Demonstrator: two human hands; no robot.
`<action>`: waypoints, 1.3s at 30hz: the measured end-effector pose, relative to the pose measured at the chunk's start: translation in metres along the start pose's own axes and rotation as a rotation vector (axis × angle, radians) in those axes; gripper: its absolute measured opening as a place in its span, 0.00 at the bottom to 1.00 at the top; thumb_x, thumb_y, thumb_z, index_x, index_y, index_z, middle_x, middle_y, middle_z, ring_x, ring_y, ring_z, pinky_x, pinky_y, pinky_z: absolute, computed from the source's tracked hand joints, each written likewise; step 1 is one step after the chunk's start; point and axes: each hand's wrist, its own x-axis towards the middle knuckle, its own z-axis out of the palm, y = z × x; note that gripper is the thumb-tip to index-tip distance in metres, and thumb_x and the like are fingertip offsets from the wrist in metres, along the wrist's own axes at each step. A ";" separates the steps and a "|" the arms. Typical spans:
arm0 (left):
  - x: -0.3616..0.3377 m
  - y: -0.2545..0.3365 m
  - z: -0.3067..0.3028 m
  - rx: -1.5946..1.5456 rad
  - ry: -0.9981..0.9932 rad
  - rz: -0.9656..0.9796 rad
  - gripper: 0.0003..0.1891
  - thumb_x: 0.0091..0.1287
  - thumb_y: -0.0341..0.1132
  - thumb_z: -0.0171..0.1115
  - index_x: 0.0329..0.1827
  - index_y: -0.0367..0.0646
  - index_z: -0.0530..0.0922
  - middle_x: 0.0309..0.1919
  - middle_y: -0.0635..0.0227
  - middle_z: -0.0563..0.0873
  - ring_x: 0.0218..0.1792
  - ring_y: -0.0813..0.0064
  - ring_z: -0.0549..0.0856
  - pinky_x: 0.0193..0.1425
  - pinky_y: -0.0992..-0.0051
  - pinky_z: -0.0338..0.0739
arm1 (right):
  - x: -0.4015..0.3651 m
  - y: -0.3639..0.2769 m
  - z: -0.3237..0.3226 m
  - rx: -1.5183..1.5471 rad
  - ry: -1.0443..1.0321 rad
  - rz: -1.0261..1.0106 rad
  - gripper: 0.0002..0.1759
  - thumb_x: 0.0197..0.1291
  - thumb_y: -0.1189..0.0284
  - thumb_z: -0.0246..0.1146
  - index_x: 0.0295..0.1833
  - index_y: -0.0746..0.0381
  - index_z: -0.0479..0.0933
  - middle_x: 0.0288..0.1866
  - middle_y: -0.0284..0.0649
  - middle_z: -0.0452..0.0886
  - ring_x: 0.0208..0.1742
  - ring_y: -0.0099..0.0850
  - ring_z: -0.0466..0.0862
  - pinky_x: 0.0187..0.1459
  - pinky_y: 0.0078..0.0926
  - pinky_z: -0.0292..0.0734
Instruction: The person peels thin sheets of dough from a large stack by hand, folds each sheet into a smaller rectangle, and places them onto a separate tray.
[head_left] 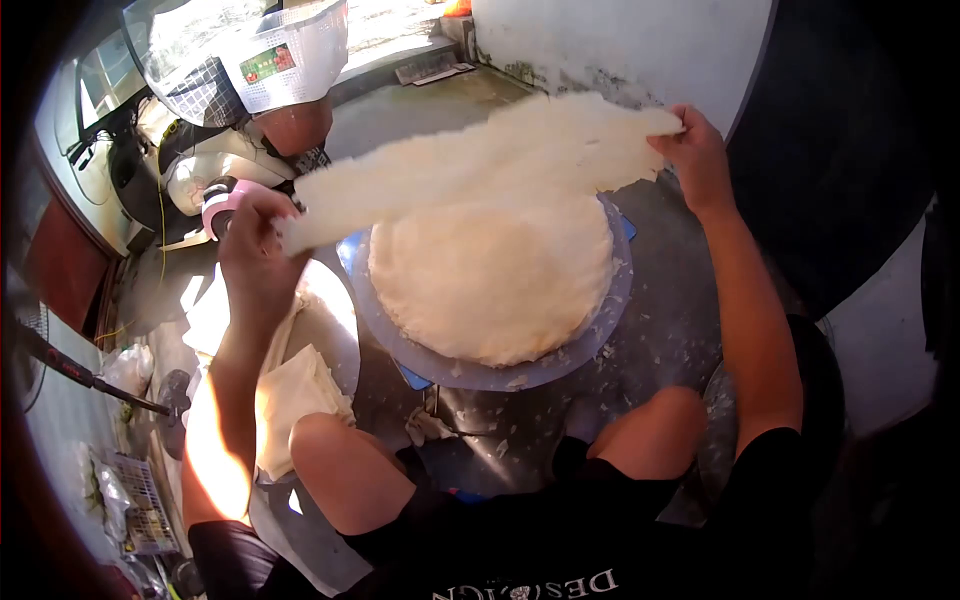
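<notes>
Sheet (470, 165) of thin, cream-coloured material, ragged along its edges, spans the air between two closed hands: the left hand (262, 232) grips one end, the right hand (690, 150) pinches the other. Beneath it, a thick, pale round slab (490, 285), softly textured on top, lies on a smooth grey-blue disc (460, 375) dotted with crumbs. Folded pale sheets (298, 405) with creased, angular corners lie beside the disc, on a round light tray (342, 345).

Your black shirt (620, 535) has short sleeves (775, 465) ending well back from your fingers (662, 146), white lettering (590, 582) across its front, and your shorts (606, 480) are dark.
</notes>
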 end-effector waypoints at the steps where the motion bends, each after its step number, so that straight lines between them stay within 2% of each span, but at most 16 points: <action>1: -0.027 0.005 0.006 0.106 -0.091 -0.024 0.17 0.57 0.18 0.70 0.44 0.41 0.74 0.39 0.68 0.80 0.41 0.78 0.83 0.47 0.76 0.78 | -0.018 0.026 -0.001 -0.055 -0.055 -0.038 0.09 0.57 0.77 0.70 0.41 0.62 0.76 0.40 0.35 0.85 0.41 0.25 0.83 0.46 0.25 0.78; 5: -0.123 -0.039 0.041 0.133 -0.454 -0.072 0.18 0.52 0.21 0.69 0.45 0.45 0.76 0.38 0.61 0.82 0.41 0.57 0.84 0.44 0.68 0.79 | -0.103 0.115 0.012 -0.423 -0.179 -0.093 0.10 0.50 0.78 0.70 0.32 0.61 0.73 0.35 0.38 0.83 0.40 0.34 0.83 0.45 0.31 0.77; 8: -0.143 -0.042 0.054 0.208 -0.840 -0.123 0.16 0.56 0.25 0.68 0.45 0.47 0.74 0.41 0.62 0.82 0.46 0.54 0.85 0.46 0.60 0.79 | -0.136 0.154 0.010 -0.589 -0.329 -0.130 0.09 0.46 0.80 0.68 0.31 0.61 0.74 0.33 0.41 0.81 0.40 0.42 0.83 0.44 0.36 0.77; 15: -0.147 -0.030 0.053 0.139 -1.163 -0.010 0.07 0.68 0.31 0.61 0.45 0.49 0.72 0.41 0.62 0.82 0.47 0.53 0.84 0.46 0.59 0.79 | -0.154 0.154 -0.004 -0.709 -0.568 -0.164 0.08 0.43 0.81 0.65 0.31 0.60 0.76 0.34 0.42 0.80 0.44 0.48 0.82 0.44 0.42 0.76; 19: -0.124 -0.024 0.043 0.111 -1.192 -0.099 0.11 0.65 0.33 0.67 0.46 0.47 0.74 0.42 0.61 0.84 0.47 0.54 0.85 0.49 0.62 0.80 | -0.152 0.145 -0.014 -0.625 -0.623 -0.100 0.06 0.47 0.79 0.67 0.31 0.59 0.78 0.38 0.42 0.82 0.46 0.45 0.83 0.46 0.41 0.76; 22: -0.073 -0.041 0.041 -0.158 -1.097 -0.410 0.19 0.57 0.28 0.76 0.49 0.43 0.78 0.42 0.65 0.86 0.48 0.70 0.85 0.54 0.70 0.80 | -0.134 0.157 -0.019 -0.448 -0.601 0.027 0.05 0.50 0.79 0.68 0.32 0.60 0.78 0.40 0.40 0.85 0.46 0.38 0.85 0.54 0.35 0.77; 23: -0.052 -0.058 0.048 -0.218 -0.989 -0.465 0.21 0.55 0.26 0.77 0.50 0.42 0.78 0.42 0.67 0.86 0.48 0.75 0.84 0.54 0.72 0.79 | -0.122 0.177 -0.022 -0.257 -0.518 0.264 0.04 0.55 0.76 0.68 0.32 0.61 0.78 0.36 0.37 0.85 0.41 0.33 0.85 0.47 0.32 0.77; 24: -0.032 -0.091 0.065 -0.212 -0.835 -0.360 0.21 0.55 0.24 0.75 0.51 0.40 0.77 0.40 0.70 0.84 0.46 0.80 0.82 0.53 0.72 0.79 | -0.114 0.190 -0.022 -0.062 -0.427 0.495 0.06 0.59 0.74 0.67 0.32 0.62 0.78 0.33 0.34 0.85 0.36 0.28 0.85 0.41 0.29 0.77; 25: 0.002 -0.082 0.076 -0.150 -0.768 -0.514 0.24 0.55 0.25 0.75 0.55 0.38 0.76 0.39 0.69 0.84 0.45 0.78 0.83 0.54 0.74 0.79 | -0.112 0.192 -0.016 -0.061 -0.429 0.492 0.06 0.59 0.74 0.67 0.32 0.62 0.78 0.33 0.34 0.85 0.36 0.28 0.85 0.41 0.29 0.77; 26: 0.013 -0.131 0.095 -0.152 -0.689 -0.461 0.32 0.54 0.29 0.77 0.63 0.38 0.75 0.46 0.62 0.85 0.51 0.70 0.84 0.58 0.71 0.79 | -0.110 0.192 -0.007 0.015 -0.315 0.622 0.07 0.60 0.72 0.67 0.33 0.62 0.78 0.31 0.32 0.84 0.32 0.25 0.83 0.37 0.26 0.77; 27: 0.002 -0.159 0.112 -0.149 -0.681 -0.458 0.32 0.54 0.29 0.77 0.63 0.38 0.75 0.46 0.62 0.85 0.51 0.70 0.84 0.58 0.71 0.79 | -0.104 0.192 0.000 0.090 -0.199 0.745 0.08 0.62 0.70 0.67 0.33 0.62 0.78 0.29 0.31 0.83 0.28 0.23 0.81 0.34 0.24 0.76; 29: -0.007 -0.194 0.135 0.110 -0.524 -0.292 0.39 0.54 0.37 0.79 0.70 0.39 0.72 0.58 0.52 0.82 0.59 0.59 0.83 0.62 0.65 0.79 | -0.110 0.200 0.006 0.022 -0.181 0.782 0.08 0.62 0.69 0.68 0.34 0.61 0.79 0.29 0.31 0.83 0.27 0.22 0.80 0.32 0.23 0.76; 31: -0.032 -0.175 0.142 0.376 -0.652 -0.285 0.41 0.57 0.44 0.78 0.73 0.40 0.70 0.68 0.48 0.75 0.65 0.52 0.79 0.67 0.60 0.76 | -0.111 0.205 0.009 -0.045 -0.158 0.834 0.09 0.63 0.67 0.69 0.35 0.60 0.79 0.29 0.32 0.83 0.26 0.22 0.80 0.30 0.23 0.75; 32: -0.037 -0.159 0.140 0.352 -0.726 -0.423 0.42 0.59 0.48 0.76 0.74 0.39 0.69 0.70 0.48 0.74 0.67 0.51 0.77 0.70 0.60 0.74 | -0.112 0.204 0.012 0.001 -0.125 0.831 0.09 0.62 0.67 0.69 0.36 0.60 0.79 0.30 0.32 0.83 0.26 0.21 0.79 0.29 0.23 0.74; 35: -0.063 -0.147 0.133 0.302 -0.711 -0.635 0.42 0.60 0.48 0.76 0.73 0.38 0.69 0.69 0.48 0.74 0.69 0.50 0.75 0.72 0.61 0.72 | -0.118 0.188 0.017 0.029 -0.117 0.838 0.10 0.61 0.66 0.72 0.37 0.60 0.80 0.31 0.32 0.83 0.26 0.20 0.78 0.28 0.23 0.72; 39: -0.096 -0.138 0.109 0.419 -0.604 -0.545 0.40 0.59 0.48 0.77 0.71 0.36 0.71 0.67 0.48 0.75 0.68 0.51 0.76 0.70 0.60 0.73 | -0.117 0.185 0.016 -0.126 -0.220 0.849 0.14 0.55 0.66 0.76 0.40 0.60 0.81 0.30 0.30 0.81 0.27 0.20 0.76 0.29 0.21 0.67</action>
